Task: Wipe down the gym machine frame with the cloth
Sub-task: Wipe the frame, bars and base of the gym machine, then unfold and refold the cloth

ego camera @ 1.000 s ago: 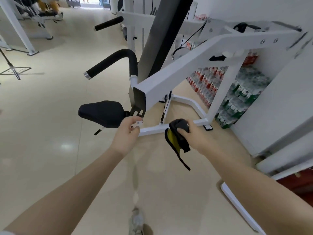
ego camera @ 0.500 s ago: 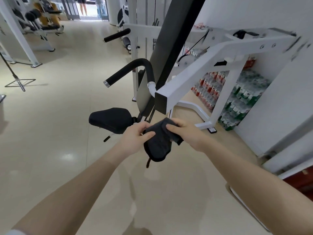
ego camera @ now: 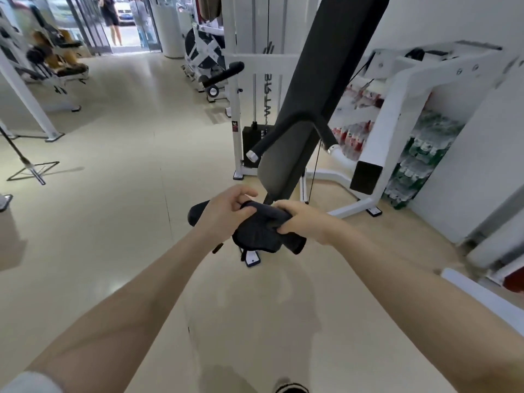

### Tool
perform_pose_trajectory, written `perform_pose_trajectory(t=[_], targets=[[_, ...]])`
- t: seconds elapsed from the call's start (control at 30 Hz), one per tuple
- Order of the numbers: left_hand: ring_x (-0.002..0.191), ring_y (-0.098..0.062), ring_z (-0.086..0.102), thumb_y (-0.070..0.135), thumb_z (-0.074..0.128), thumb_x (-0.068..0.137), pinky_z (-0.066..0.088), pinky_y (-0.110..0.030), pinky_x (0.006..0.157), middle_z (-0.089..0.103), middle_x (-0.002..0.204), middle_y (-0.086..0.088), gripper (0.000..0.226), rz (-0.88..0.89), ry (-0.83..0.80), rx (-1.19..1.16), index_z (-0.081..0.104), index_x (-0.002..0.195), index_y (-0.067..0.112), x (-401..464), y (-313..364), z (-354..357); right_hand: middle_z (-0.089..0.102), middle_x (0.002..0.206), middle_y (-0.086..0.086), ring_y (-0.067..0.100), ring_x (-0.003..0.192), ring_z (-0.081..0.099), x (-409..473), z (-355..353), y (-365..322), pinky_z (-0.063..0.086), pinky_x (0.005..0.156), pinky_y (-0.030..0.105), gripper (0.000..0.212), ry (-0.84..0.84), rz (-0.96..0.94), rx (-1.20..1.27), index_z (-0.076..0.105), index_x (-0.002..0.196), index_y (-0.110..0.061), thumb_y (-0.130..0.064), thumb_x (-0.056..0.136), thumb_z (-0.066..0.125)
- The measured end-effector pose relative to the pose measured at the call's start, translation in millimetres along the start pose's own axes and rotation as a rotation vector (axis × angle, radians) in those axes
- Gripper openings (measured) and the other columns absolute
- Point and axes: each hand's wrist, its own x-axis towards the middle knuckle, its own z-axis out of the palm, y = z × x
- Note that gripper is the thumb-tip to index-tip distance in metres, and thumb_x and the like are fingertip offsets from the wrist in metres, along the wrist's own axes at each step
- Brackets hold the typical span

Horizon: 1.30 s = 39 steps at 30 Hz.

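Both hands, left hand [ego camera: 226, 212] and right hand [ego camera: 304, 222], grip the bunched cloth [ego camera: 259, 231].

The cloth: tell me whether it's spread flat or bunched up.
Bunched up. The dark cloth is gathered into a wad, gripped between the left hand and right hand.

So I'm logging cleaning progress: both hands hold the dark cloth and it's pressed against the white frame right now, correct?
Not quite. The head view shows the left hand and right hand gripping the dark cloth, but it is held in the air in front of the seat, apart from the white frame.
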Motion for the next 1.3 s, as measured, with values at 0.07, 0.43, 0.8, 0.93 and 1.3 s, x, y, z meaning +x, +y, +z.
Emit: perform_pose_trajectory(t=[0.07,0.43,0.8,0.93,1.3], targets=[[0.058,-0.004,0.045,0.009,0.058,0.086,0.035,-0.014,0.055,0.052,0.068,0.01,0.02,0.01,0.006,0.031,0.061,0.098,0.025,9.4,-11.7,-22.1,0.056,0.085,-0.006,0.016,0.088,0.054,23.1,11.7,-11.5,0.046,0.079,0.031,0.03,0.028,-0.025,-0.072,0.054,0.092,-0.025,0.001,0.08,0.06],[0.086,-0.014,0.058,0.002,0.046,0.089,0.044,-0.026,0.08,0.063,0.089,0.008,0.028,-0.011,-0.005,0.003,0.055,0.083,0.029,122.1,-126.5,-150.3,0.055,0.098,0.006,0.02,0.089,0.055,224.4,96.2,-58.7,0.049,0.07,0.022,0.041,0.074,0.023,0.169,0.041,0.117,-0.004,-0.008,0.084,0.064],[0.082,-0.016,0.06,0.009,0.057,0.085,0.046,-0.021,0.072,0.063,0.097,0.003,0.018,-0.081,0.023,0.019,0.061,0.096,0.024,289.0,-207.5,-298.3,0.06,0.096,0.012,0.023,0.092,0.058,444.6,62.8,-150.5,0.047,0.085,0.036,0.013,0.171,0.028,0.324,0.055,0.096,-0.011,-0.022,0.09,0.059],[0.079,-0.008,0.059,0.017,0.057,0.087,0.043,-0.017,0.068,0.063,0.09,0.01,0.012,-0.093,-0.065,0.109,0.064,0.094,0.025,340.1,-252.1,-324.0,0.055,0.082,0.007,0.02,0.081,0.054,506.3,69.5,-158.9,0.044,0.072,0.033,0.009,0.302,0.008,0.159,0.054,0.09,-0.008,-0.016,0.092,0.055],[0.069,-0.014,0.046,0.023,0.054,0.091,0.034,-0.022,0.062,0.053,0.075,-0.004,0.02,-0.186,-0.321,-0.012,0.062,0.084,0.006,517.3,-397.5,-473.5,0.061,0.085,0.01,0.024,0.083,0.061,737.4,68.0,-225.0,0.051,0.074,0.037,0.006,0.445,0.106,0.214,0.059,0.082,-0.014,-0.014,0.084,0.065]])
